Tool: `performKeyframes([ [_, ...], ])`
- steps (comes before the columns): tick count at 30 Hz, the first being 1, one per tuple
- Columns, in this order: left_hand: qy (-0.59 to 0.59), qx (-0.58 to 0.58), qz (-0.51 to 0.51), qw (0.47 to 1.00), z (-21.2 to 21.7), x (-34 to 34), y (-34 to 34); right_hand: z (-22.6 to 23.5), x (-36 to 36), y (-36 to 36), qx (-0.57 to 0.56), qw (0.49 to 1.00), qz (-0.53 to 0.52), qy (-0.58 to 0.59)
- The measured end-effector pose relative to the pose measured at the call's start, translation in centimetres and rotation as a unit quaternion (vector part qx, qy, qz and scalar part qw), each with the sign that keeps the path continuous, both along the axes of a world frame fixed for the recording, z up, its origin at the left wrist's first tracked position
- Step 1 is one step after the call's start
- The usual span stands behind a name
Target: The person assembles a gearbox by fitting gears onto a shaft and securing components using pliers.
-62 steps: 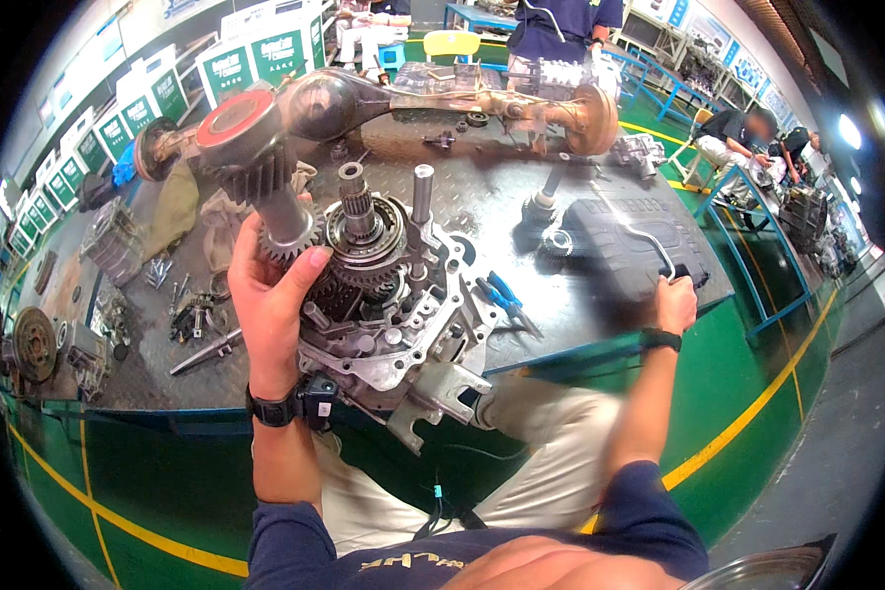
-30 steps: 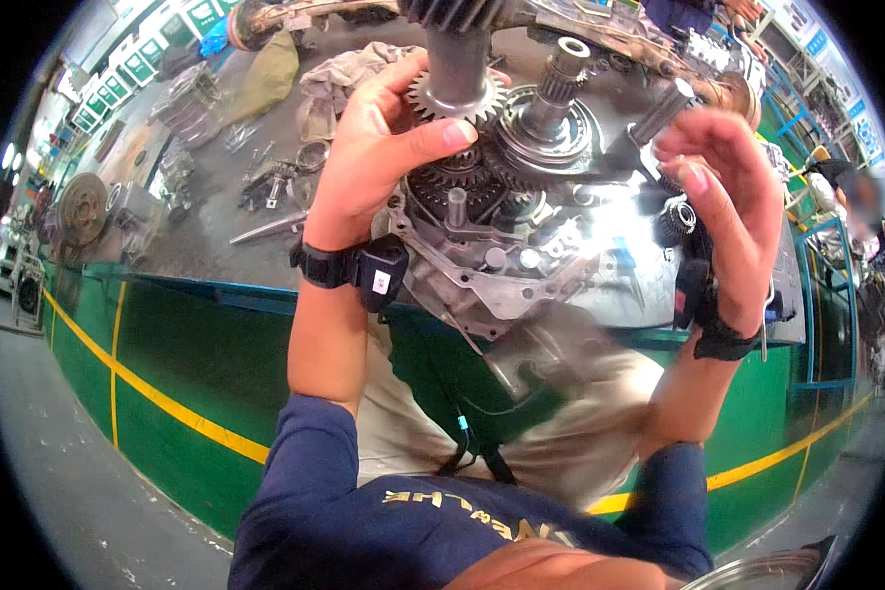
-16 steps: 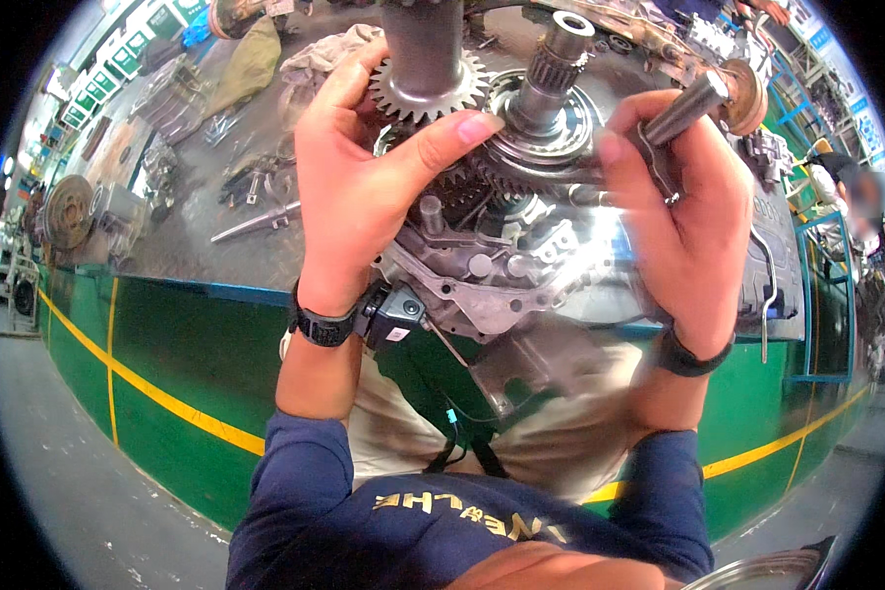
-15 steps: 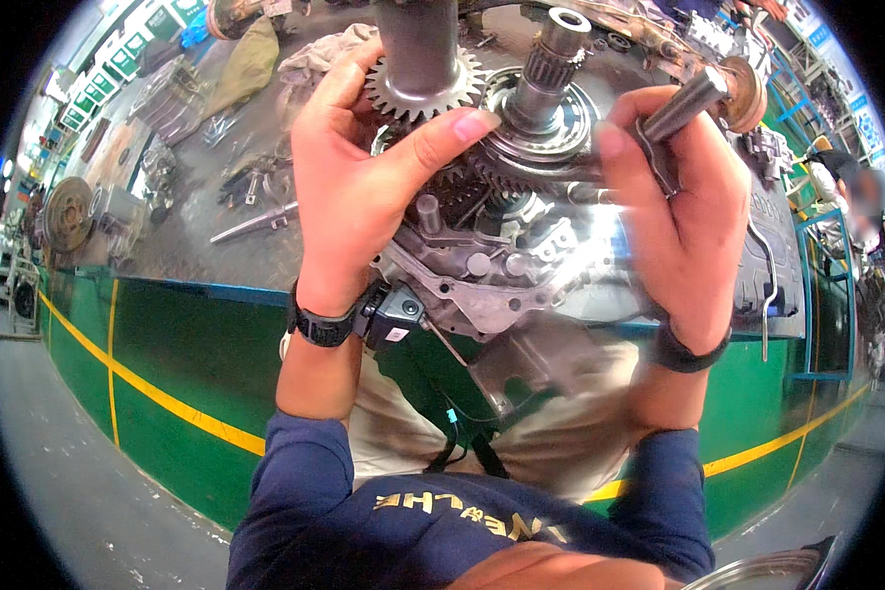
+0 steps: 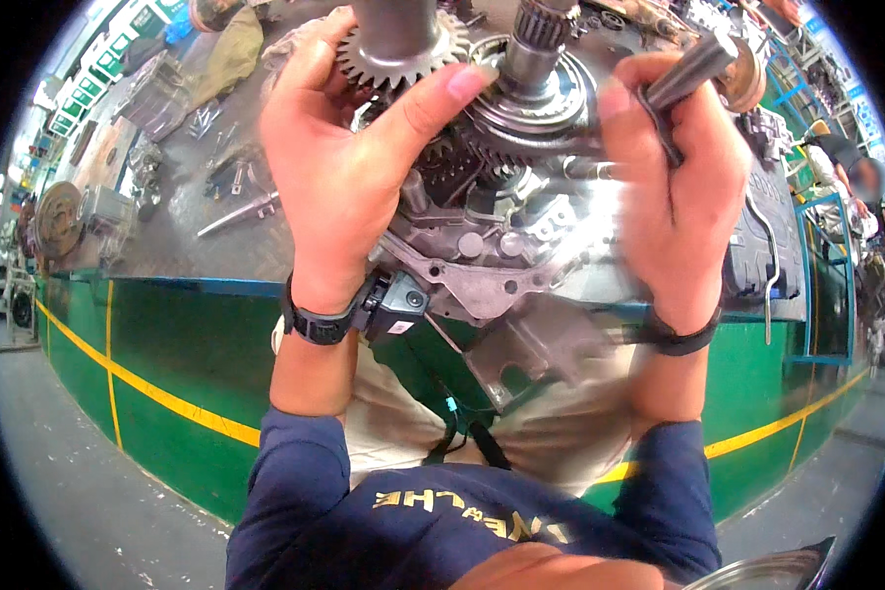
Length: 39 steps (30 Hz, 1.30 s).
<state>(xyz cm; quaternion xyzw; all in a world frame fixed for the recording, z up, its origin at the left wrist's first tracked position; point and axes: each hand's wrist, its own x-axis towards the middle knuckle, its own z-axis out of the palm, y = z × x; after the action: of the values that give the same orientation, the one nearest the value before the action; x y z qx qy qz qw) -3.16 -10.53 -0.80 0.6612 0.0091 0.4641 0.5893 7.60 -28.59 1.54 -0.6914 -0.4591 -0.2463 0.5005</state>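
A grey metal gearbox assembly [image 5: 501, 246] with toothed gears and upright splined shafts sits at the near edge of the steel workbench [image 5: 167, 246]. My left hand [image 5: 349, 167] is wrapped around the left gear shaft [image 5: 393, 44], thumb stretched toward the middle splined shaft [image 5: 536, 44]. My right hand [image 5: 683, 187] grips a slim metal rod [image 5: 693, 69] on the right side of the assembly. Both wrists wear black bands; a small black device [image 5: 398, 305] is strapped by the left wrist.
Loose tools and metal parts [image 5: 226, 192] lie on the bench to the left, with a round flanged part [image 5: 59, 216] at the far left. A black mat [image 5: 762, 246] covers the bench on the right. Green bench front and yellow floor line run below.
Both hands have come in from the bench and closed on the gearbox: the left on the gear shaft, the right now holding the rod. The view has moved closer to the assembly.
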Motion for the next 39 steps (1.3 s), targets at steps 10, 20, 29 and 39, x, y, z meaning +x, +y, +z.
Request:
performKeyframes([
  [10,-0.029,0.031,0.046,0.998,-0.2,0.3,-0.3,0.8,-1.5,0.2,0.019,0.998,-0.032,0.059],
  [20,0.006,0.073,0.097,0.993,-0.3,0.0,0.5,1.9,-0.3,0.3,0.052,0.997,0.051,0.021],
  [29,-0.037,-0.004,-0.129,0.991,-1.7,-0.6,3.4,0.5,-1.5,0.6,0.059,0.998,0.014,0.008],
  [39,-0.005,0.044,0.091,0.995,-0.3,-0.2,-0.4,0.6,-1.0,-0.1,0.038,0.997,0.054,0.030],
])
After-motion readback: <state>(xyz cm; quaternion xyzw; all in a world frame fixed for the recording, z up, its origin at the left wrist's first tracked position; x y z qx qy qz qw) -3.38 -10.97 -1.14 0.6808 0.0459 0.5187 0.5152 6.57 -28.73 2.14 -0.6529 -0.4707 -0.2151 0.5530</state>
